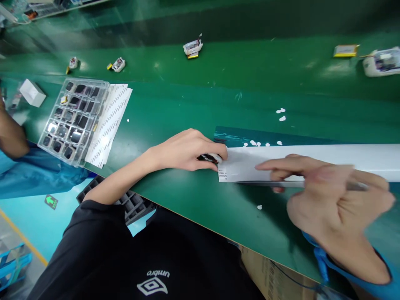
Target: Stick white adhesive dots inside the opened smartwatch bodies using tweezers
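Note:
My left hand (196, 152) is closed around a small electronic device (209, 157). The device shows a pale shell edge and dark parts, with much of it hidden by my fingers. Touching those fingertips is the left end of a long white sheet (240, 164), with printing at its near corner. My right hand (331, 200) is over the sheet, smeared by motion. Its index finger stretches left across the sheet while other fingers curl below; whether it holds anything is unclear. Something blue circles that wrist. Small white stickers (253, 143) lie along the sheet's far edge.
At left, a clear compartment tray (75, 125) of dark parts stands beside printed white sheets (109, 125). A white box (33, 92) and a co-worker's arm (11, 129) are farther left. White-shelled devices (193, 46) with yellow batteries lie at the back. The table edge runs past my body.

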A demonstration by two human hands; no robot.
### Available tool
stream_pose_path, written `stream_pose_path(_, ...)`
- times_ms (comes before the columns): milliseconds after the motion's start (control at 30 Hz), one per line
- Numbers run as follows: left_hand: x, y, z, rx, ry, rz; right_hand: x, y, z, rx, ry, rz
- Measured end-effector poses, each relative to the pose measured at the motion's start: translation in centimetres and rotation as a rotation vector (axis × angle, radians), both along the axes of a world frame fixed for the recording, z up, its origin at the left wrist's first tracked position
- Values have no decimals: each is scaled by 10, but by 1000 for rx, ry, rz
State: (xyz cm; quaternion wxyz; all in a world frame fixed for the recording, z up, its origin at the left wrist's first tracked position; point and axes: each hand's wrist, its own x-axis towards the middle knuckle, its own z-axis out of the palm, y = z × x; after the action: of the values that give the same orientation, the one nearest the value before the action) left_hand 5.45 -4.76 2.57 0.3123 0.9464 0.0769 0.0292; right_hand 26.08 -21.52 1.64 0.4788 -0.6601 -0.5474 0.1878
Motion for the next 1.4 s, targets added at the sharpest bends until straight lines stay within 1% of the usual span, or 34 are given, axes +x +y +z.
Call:
stream_pose_path(100, 0, -2, -5, 34, -2, 10, 0, 9, 3, -127, 105, -11)
stream_pose_path(167, 0, -5, -11, 44, -36, 19, 1, 16, 4, -181, 158, -12)
stream_pose_path(300, 3, -12, -22, 82, -122, 37, 3, 22, 5, -210, 219, -16)
stream_pose_path(433, 6, -16, -25, 123, -108, 41, 5, 23, 4, -240, 274, 3)
stream_pose_path(500, 6, -17, -25, 134, -101, 42, 6, 23, 4, -265, 296, 41)
stream_pose_path(667, 5, -17, -25, 163, -125, 28, 13, 27, 6, -348, 321, 199)
stream_pose_path(767, 5, -17, -26, 178, -153, 14, 18, 28, 6, -379, 328, 227)
stream_pose_path(967, 4, -17, -26, 192, -123, 8, 20, 30, 3, -413, 381, 202)
stream_pose_path(1200, 5, -17, -26, 203, -134, -10, 20, 31, 8, -417, 379, 179)
stream_pose_path(1333, 4, -17, -27, 230, -121, -24, 22, 30, 7, -385, 407, 89)
stream_pose_path(1400, 3, -17, -26, 210, -110, -24, 23, 30, 7, -345, 432, 27)
